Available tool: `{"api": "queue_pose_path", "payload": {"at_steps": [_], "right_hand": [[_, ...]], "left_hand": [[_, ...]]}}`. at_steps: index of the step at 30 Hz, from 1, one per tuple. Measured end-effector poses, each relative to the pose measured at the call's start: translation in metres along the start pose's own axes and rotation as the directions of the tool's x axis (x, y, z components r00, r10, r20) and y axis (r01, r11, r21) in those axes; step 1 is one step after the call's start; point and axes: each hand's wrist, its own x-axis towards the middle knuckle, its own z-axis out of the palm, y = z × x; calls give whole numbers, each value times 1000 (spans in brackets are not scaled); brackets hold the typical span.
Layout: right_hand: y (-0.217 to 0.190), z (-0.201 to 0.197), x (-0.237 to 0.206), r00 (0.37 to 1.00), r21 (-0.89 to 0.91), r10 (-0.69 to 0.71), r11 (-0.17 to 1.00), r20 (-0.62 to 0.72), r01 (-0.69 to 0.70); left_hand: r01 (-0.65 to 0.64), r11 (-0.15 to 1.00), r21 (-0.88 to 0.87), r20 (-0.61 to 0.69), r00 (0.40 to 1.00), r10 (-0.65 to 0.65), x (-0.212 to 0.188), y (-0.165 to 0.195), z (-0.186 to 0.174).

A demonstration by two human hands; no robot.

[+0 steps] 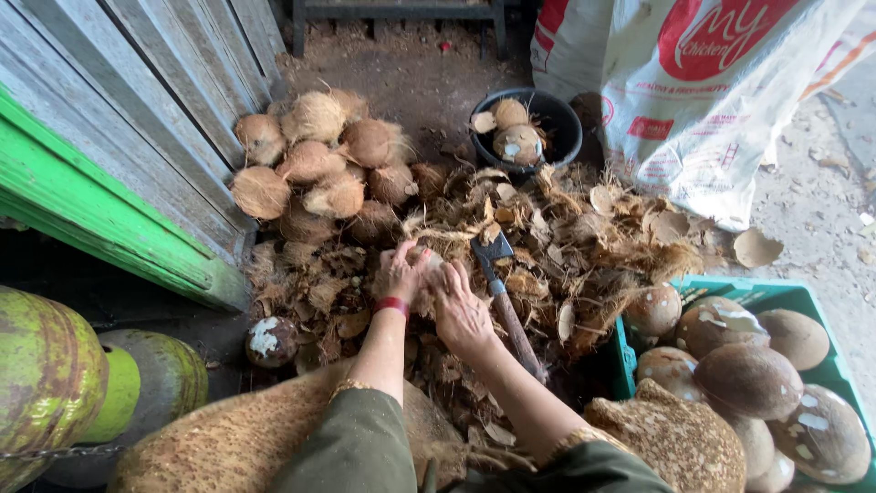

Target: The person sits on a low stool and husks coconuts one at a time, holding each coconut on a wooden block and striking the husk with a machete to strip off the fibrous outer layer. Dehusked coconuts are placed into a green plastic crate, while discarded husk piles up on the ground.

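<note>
Bare earth ground [411,82], dusty and littered, is seen from above, bounded at nine o'clock by a grey plank wall [155,91] with a green-painted beam [100,215].

Item 1: white printed sack [703,110], upright, at one to two o'clock.

Item 2: heap of brown husk fibre and shell scraps [566,246], spread across the centre, reaching from the wall to the crate.

Item 3: green plastic crate [776,294], at four o'clock, filled with dehusked brown coconuts [748,379], partly scraped pale.

Item 4: pile of fibrous husked coconuts [319,164], stacked against the wall at eleven o'clock.

Item 5: green gas cylinders [55,383], at eight o'clock, chained.

Item 6: black bucket [558,123], at twelve o'clock, holding coconut pieces.

Item 7: cleaver-like blade with wooden handle [507,306], standing in the heap just right of the hands, blade uppermost, not held.

Item 8: left hand [398,274], red band worn at the wrist, closed on a coconut [425,265] at the centre of the heap.

Item 9: right hand [461,315], fingers laid on the same coconut from the near side; it is gripped between both hands, mostly hidden by them.

Item 10: single small coconut [271,340], patched white, lying apart at seven o'clock.
</note>
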Motion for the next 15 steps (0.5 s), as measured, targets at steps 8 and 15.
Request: {"api": "queue_pose_path", "payload": {"at_steps": [8,15], "right_hand": [[-1,-1,31,792,-7,202,970,576,-242],[-20,-12,20,746,-8,247,951,618,-309]], "left_hand": [[56,994,-96,-48,997,-60,1,-9,2],[-72,997,-19,107,991,74,-23,-10,9]]}}
